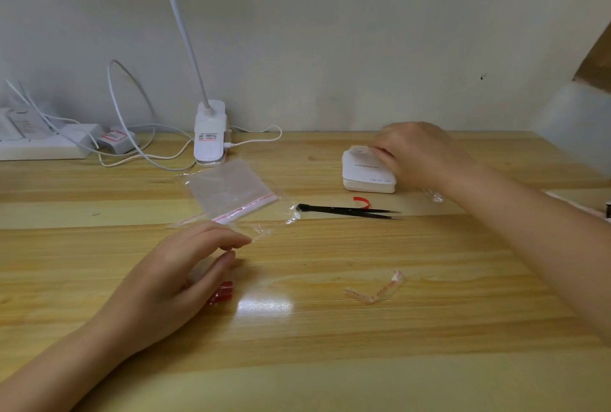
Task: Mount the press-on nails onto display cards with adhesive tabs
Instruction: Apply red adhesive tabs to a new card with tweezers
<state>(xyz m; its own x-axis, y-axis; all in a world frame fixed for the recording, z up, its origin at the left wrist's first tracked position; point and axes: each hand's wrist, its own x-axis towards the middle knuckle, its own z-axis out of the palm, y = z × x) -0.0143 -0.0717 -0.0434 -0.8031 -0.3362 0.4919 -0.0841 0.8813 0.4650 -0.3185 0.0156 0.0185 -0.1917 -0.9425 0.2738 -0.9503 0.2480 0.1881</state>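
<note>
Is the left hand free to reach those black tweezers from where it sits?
Probably yes. The left hand hovers over the red nails, holding nothing firmly, and only bare table and a scrap of clear film lie between it and the tweezers.

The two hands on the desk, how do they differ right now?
The right hand reaches far across to the stack of white cards, fingertips at its top card; the left hand stays near, over the red nails. The right is blurred, the left sharp. Both are bare.
</note>
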